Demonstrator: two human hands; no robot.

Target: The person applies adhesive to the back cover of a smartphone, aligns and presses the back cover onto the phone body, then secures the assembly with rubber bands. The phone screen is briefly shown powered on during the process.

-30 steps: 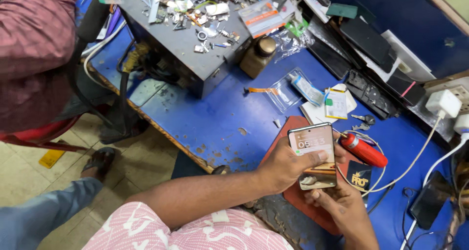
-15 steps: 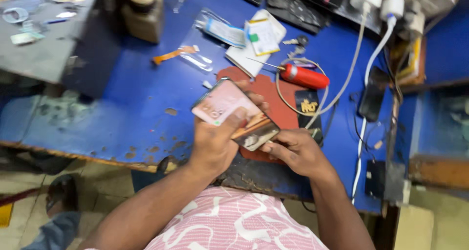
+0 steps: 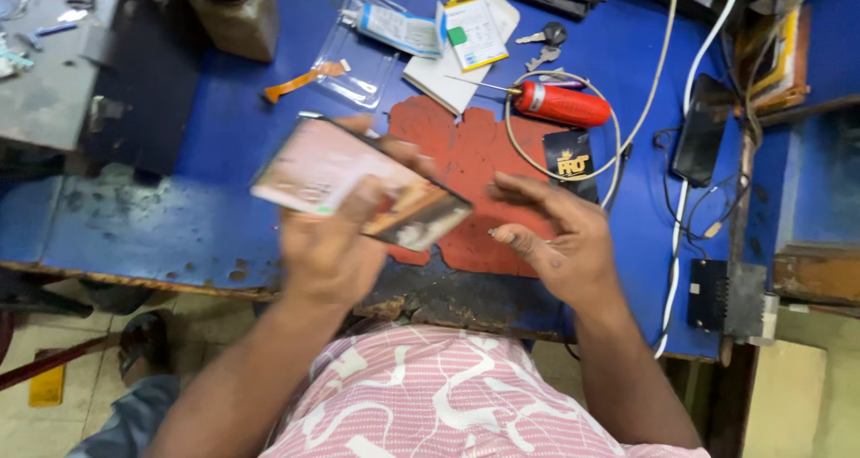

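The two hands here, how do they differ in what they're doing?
The left hand grips a flat phone-like slab and holds it tilted above the bench; the right hand holds nothing. The left hand's fingers wrap round the slab, while the right hand's are spread open over the red mat. The left hand is blurred, the right sharper. Both are bare.

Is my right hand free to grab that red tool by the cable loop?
Probably yes: the right hand is open and empty, with only the bare red mat between it and the red tool.

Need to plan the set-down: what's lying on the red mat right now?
The red mat carries a small black card at its right edge; both hands hover above. The left hand and its phone hide the mat's left part.
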